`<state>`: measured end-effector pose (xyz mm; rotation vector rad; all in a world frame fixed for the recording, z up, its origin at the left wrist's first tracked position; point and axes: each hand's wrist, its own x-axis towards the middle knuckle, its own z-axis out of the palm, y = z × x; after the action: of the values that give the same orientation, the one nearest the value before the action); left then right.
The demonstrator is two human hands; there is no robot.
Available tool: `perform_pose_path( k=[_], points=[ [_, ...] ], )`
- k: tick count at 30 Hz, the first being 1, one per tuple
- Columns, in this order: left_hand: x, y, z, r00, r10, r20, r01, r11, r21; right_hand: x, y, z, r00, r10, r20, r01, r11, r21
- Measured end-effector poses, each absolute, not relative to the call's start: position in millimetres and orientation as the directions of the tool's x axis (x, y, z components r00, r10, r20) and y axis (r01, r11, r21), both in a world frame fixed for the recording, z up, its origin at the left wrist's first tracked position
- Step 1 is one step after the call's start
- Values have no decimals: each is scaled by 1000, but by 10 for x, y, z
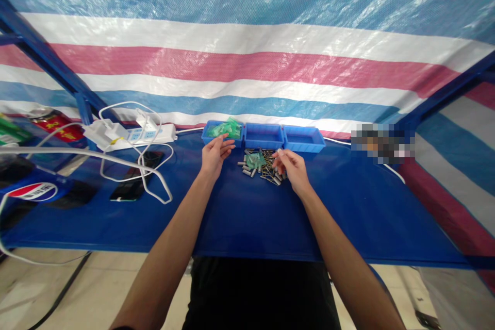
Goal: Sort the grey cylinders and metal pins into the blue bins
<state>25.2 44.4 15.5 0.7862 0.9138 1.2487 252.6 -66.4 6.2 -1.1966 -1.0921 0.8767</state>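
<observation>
Both my arms reach out over a blue table [270,216]. My left hand [215,153] hovers just in front of the left blue bin [222,134], which holds green plastic parts; its fingers are loosely curled and nothing shows in them. My right hand [291,165] sits at the right edge of a pile of small parts [260,164], green pieces, grey cylinders and thin metal pins. Its fingertips pinch a small whitish piece.
Two more blue bins [284,137] stand in a row to the right of the first. A white power strip [133,131] with looping white cables and a black phone [129,190] lie at the left. A striped tarp hangs behind the table. A blue frame post stands at each side.
</observation>
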Motion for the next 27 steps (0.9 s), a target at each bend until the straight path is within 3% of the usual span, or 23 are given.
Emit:
perform_pose_path(
  k=[5, 8, 10, 13, 15, 19, 27],
  points=[
    [274, 417, 159, 162, 978, -129, -370, 181, 911, 2523, -660, 79, 271, 950, 157, 38, 153, -988],
    [343, 329, 102, 184, 983, 14, -213, 26, 977, 2521, -663, 91, 263, 951, 160, 29, 158, -987],
    [407, 238, 55, 254, 953, 165, -2, -170, 985, 2520, -664, 94, 255, 952, 167, 23, 166, -986],
    [500, 95, 11, 420, 801, 426, 298, -565, 769, 2524, -661, 84, 252, 952, 173, 29, 171, -985],
    [544, 28, 5, 527, 710, 468, 392, -691, 607, 2530, -657, 71, 254, 951, 174, 39, 170, -985],
    [569, -18, 16, 590, 675, 443, 486, -735, 473, 2540, -650, 51, 256, 952, 167, 58, 157, -986],
    [562, 15, -15, 551, 694, 464, 534, -720, 442, 2539, -652, 33, 252, 954, 161, 70, 148, -986]
  ],
)
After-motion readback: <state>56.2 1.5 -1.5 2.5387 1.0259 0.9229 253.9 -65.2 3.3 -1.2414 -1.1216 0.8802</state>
